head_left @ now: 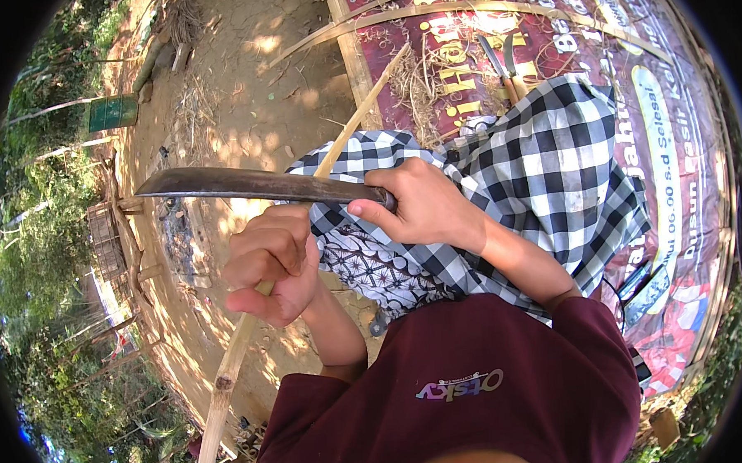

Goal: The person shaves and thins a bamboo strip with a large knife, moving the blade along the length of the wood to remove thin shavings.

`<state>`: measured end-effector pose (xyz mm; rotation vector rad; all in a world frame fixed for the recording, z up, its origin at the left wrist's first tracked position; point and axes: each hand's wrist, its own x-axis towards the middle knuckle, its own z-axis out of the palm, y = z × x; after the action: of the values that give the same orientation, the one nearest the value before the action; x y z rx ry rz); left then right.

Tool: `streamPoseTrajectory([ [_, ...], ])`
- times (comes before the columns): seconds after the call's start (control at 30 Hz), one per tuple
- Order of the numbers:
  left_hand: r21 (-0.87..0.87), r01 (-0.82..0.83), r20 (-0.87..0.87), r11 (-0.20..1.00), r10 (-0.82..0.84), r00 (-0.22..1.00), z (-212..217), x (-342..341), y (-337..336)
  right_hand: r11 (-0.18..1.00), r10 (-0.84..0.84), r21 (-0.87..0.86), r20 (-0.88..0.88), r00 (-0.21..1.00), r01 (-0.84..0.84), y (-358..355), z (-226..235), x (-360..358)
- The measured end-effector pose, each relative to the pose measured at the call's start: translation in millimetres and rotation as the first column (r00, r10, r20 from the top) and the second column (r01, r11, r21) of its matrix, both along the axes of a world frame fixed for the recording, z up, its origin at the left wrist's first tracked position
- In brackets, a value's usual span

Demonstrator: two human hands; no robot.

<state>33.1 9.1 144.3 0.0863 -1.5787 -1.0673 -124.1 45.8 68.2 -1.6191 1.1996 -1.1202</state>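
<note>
From the head view I noted the left hand [271, 265], just left of frame centre, clenched around a long pale bamboo strip [228, 374]. The strip ran diagonally from the lower left edge, up through that fist, and on toward the upper middle of the frame, where its thin end lay over the mat. The right hand [419, 204], at centre, was wrapped tight on the handle of a long dark blade [245, 186]; thumb extended along the handle's near side. The blade reached out level toward the left, its tip at left of centre, its edge crossing the strip just above the left fist. I could not tell whether metal actually touched bamboo there. Both forearms came up from a maroon shirt [477, 384] filling the lower middle. Behind the hands, a black-and-white checked cloth [558, 165] covered the person's lap, centre to right, with a patterned dark cloth [372, 264] showing beneath it near the right wrist. A printed red banner mat [628, 55] spread across the upper right, bordered by bamboo slats, with loose dry shavings [418, 85] piled on it at upper middle. Two more knives [500, 64] lay on the mat beyond the checked cloth. Bare sunlit dirt ground [249, 88] filled the upper left; greenery along the left rim.
</note>
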Motion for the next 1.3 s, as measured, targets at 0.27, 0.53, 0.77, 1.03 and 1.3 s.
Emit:
streamPoseTrajectory([
  [0.27,0.014,-0.063,0.013,0.998,0.063,0.998,-3.2,1.0,0.2,0.982,-0.140,0.119,-0.051,0.989,0.145,-17.3,-24.9,-10.9],
  [0.53,-0.019,0.005,0.039,1.000,-0.004,0.999,1.0,-2.2,-3.7,0.994,-0.106,-0.005,-0.063,0.992,0.106,-9.1,-13.7,-2.1],
  [0.77,-0.042,-0.018,0.070,0.999,0.021,0.997,0.8,-6.1,-2.4,0.936,-0.250,0.190,-0.236,0.939,0.297,-22.4,-46.2,-33.4],
  [1.03,-0.035,0.075,0.191,0.997,-0.067,0.979,15.3,-5.2,-12.7,0.998,-0.035,0.062,0.093,0.995,0.029,-5.0,-16.6,-18.5],
  [1.3,0.185,-0.315,0.200,0.931,0.278,0.939,39.1,12.6,-15.2,0.827,-0.370,0.476,0.057,0.927,0.300,-38.5,-117.2,-28.5],
])
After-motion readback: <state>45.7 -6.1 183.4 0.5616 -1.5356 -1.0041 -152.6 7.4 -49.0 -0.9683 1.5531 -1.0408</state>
